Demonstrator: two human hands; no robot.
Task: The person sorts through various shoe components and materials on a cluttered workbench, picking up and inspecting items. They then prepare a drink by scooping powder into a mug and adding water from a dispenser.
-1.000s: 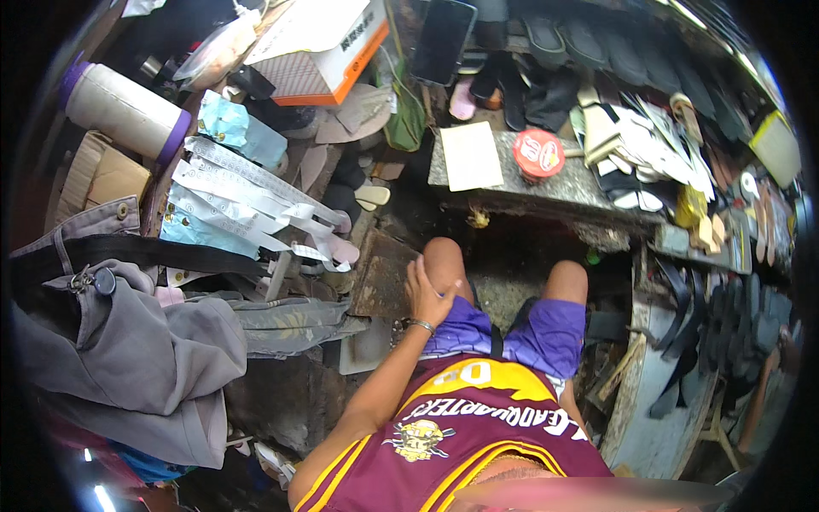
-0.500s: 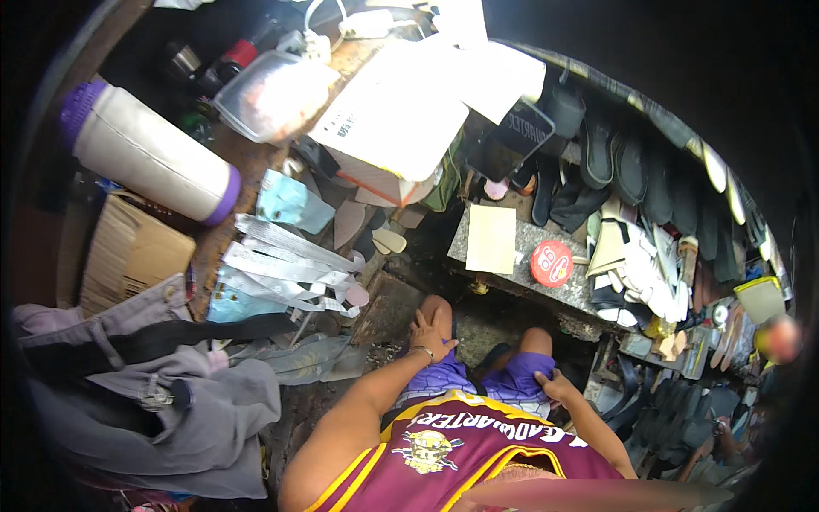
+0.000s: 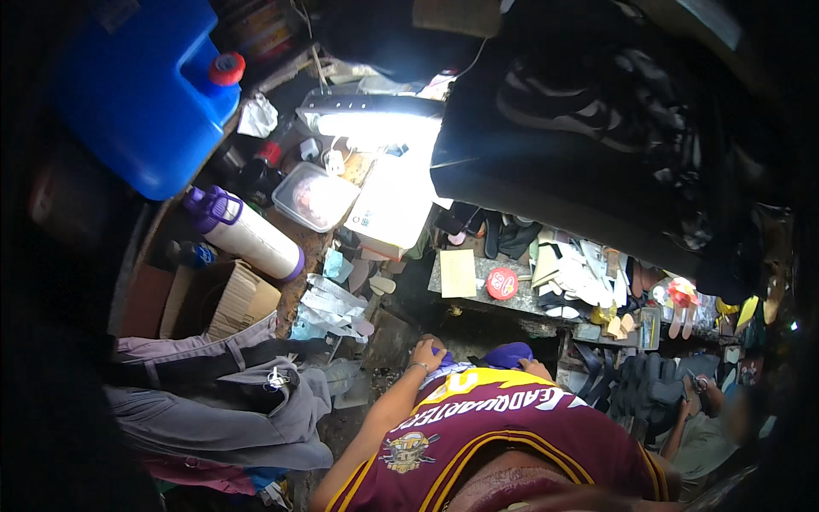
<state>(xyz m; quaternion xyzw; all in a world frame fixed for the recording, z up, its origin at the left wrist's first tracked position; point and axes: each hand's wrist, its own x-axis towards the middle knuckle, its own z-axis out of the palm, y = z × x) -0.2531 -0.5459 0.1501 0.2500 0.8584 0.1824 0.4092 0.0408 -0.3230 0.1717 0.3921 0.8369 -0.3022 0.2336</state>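
Note:
My left hand (image 3: 424, 352) rests over my left knee, its fingers laid down along the leg and a thin bracelet at the wrist. Nothing shows in it. On the other side, my right hand (image 3: 536, 369) lies against my right thigh beside the purple shorts (image 3: 509, 353); my maroon jersey (image 3: 512, 418) hides most of it, so its fingers do not show clearly. Ahead of my knees stands a low bench (image 3: 478, 295), bearing a yellow sheet (image 3: 458, 273) and a round red lid or tin (image 3: 502, 283).
Left: a purple-and-white flask (image 3: 256, 243), clear food box (image 3: 316, 200), cardboard box (image 3: 243, 299), blue jug (image 3: 145, 94) and grey trousers (image 3: 213, 418). A lit tube lamp (image 3: 375, 125) and dark shoe shelf (image 3: 554, 162) overhang. White sole pieces (image 3: 572, 264) lie right; another person's hand (image 3: 688, 399) is lower right.
My view has tilted up and back, bringing the lamp, blue jug and overhead shelf into sight. Both hands stay at my legs; the jersey now covers more of the right one.

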